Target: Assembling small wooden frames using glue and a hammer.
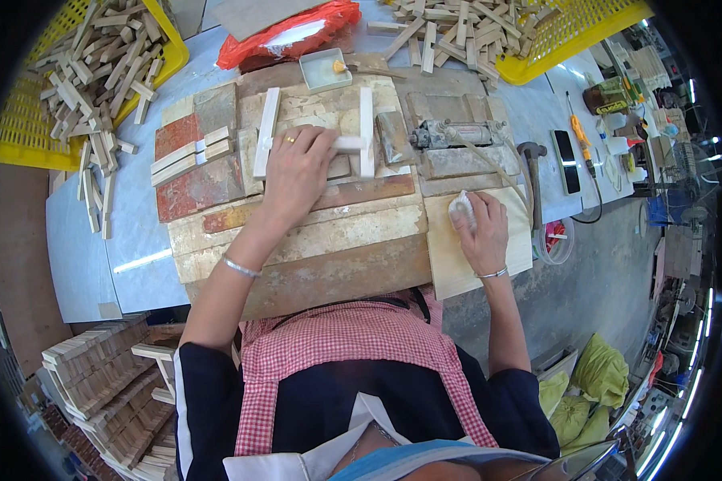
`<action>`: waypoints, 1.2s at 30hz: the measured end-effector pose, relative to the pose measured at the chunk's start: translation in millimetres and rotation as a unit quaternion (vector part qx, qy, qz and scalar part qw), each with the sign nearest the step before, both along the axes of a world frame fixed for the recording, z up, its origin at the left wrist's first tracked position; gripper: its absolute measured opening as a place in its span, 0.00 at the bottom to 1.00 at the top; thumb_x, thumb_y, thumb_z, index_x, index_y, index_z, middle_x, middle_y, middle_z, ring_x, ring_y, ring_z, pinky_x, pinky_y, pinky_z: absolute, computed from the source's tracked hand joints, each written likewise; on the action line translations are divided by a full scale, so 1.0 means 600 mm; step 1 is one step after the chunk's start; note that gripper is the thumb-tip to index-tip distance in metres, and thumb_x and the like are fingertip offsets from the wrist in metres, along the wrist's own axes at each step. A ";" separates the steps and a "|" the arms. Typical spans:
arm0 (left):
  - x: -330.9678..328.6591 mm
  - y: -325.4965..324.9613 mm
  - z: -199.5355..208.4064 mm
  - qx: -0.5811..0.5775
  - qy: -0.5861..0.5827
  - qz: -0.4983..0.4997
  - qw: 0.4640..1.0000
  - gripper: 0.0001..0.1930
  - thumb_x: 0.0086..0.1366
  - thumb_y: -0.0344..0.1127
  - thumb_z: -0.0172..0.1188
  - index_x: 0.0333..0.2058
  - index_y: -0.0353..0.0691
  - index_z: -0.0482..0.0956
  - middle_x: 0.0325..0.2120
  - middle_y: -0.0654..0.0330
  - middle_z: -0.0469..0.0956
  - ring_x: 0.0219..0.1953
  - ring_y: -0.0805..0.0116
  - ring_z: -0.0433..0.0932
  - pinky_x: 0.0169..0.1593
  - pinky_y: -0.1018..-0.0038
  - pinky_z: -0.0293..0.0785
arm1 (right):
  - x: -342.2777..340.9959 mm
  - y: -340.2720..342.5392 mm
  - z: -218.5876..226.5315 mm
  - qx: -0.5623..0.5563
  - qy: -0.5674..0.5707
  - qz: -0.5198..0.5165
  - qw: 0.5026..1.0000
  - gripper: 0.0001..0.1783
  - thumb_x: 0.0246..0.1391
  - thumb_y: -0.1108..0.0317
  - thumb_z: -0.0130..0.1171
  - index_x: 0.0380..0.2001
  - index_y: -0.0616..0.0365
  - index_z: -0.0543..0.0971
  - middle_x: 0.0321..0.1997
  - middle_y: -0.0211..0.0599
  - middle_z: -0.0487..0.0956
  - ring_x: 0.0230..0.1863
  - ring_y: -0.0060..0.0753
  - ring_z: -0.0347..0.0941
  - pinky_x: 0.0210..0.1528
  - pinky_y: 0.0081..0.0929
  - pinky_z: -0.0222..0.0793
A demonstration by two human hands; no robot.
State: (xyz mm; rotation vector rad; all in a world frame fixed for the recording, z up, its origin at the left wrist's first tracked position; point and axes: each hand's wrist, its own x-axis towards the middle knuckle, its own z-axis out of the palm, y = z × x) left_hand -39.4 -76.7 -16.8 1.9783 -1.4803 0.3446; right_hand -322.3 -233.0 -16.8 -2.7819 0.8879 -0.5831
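An H-shaped frame of pale wood (367, 120) lies on the worn wooden work board (297, 264) in front of me. My left hand (298, 164) grips the frame at its left upright and crossbar, and the palm hides part of that joint. At the right, my right hand (485, 228) is closed round a crumpled white cloth (462, 210), over a thin pale board (457, 268). Beyond the frame is a shallow clear dish (326, 70) with a small yellow-orange thing on its rim. Short wooden strips (191, 159) lie on the left part of the work board.
Yellow baskets (529, 68) with loose wood sticks stand at the far left and far right. An air cylinder (461, 134) is right of the frame. Farther right are a hammer (532, 172), a phone (566, 160) and an orange-handled tool (579, 136). Stacked wooden pieces (96, 369) stand lower left.
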 end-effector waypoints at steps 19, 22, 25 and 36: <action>0.010 -0.019 -0.037 -0.023 0.030 0.033 0.999 0.07 0.58 0.29 0.57 0.35 0.38 0.78 0.30 0.56 0.75 0.34 0.56 0.74 0.37 0.64 0.71 | 0.008 -0.004 -0.015 0.020 0.007 0.023 1.000 0.17 0.52 0.68 0.56 0.47 0.52 0.75 0.43 0.40 0.75 0.43 0.46 0.71 0.44 0.37 0.68; 0.003 0.002 -0.018 0.040 0.044 0.027 0.998 0.09 0.58 0.31 0.57 0.37 0.36 0.77 0.31 0.56 0.76 0.35 0.56 0.74 0.38 0.64 0.71 | 0.004 -0.004 -0.015 0.049 -0.002 0.031 0.998 0.15 0.54 0.68 0.55 0.46 0.58 0.75 0.42 0.43 0.75 0.43 0.46 0.72 0.45 0.34 0.68; -0.016 0.026 -0.013 0.069 0.024 0.006 0.997 0.16 0.60 0.36 0.57 0.43 0.32 0.75 0.36 0.52 0.75 0.40 0.55 0.73 0.45 0.64 0.70 | 0.003 -0.010 -0.017 0.054 -0.019 0.026 0.998 0.15 0.51 0.70 0.58 0.44 0.55 0.77 0.40 0.41 0.75 0.43 0.46 0.72 0.45 0.36 0.69; -0.041 0.059 -0.004 0.119 -0.023 -0.007 0.993 0.46 0.55 0.61 0.56 0.55 0.20 0.62 0.55 0.37 0.64 0.61 0.43 0.60 0.66 0.55 0.51 | 0.222 0.024 0.062 0.070 -0.074 0.191 0.976 0.12 0.47 0.70 0.63 0.37 0.58 0.79 0.39 0.39 0.78 0.41 0.40 0.75 0.44 0.31 0.70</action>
